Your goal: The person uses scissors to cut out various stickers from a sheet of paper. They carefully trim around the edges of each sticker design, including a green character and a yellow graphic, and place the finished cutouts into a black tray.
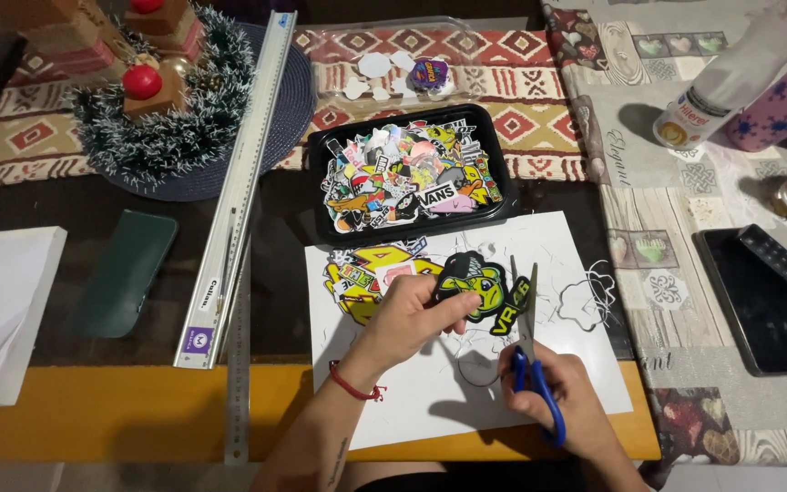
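Sticker (477, 290) is being pinched by left hand (412, 314); right hand (553, 387) is gripping blue-handled scissors (530, 351), blades parted at its right edge, above white sheet (576, 364).

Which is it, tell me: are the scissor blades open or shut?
Open: the scissors in the right hand show two blades parted, pointing up beside the sticker.

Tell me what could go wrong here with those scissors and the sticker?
The left hand pinches the sticker close to the open blades of the scissors in the right hand, so its fingers might get nicked. A crooked cut could slice into the printed picture.
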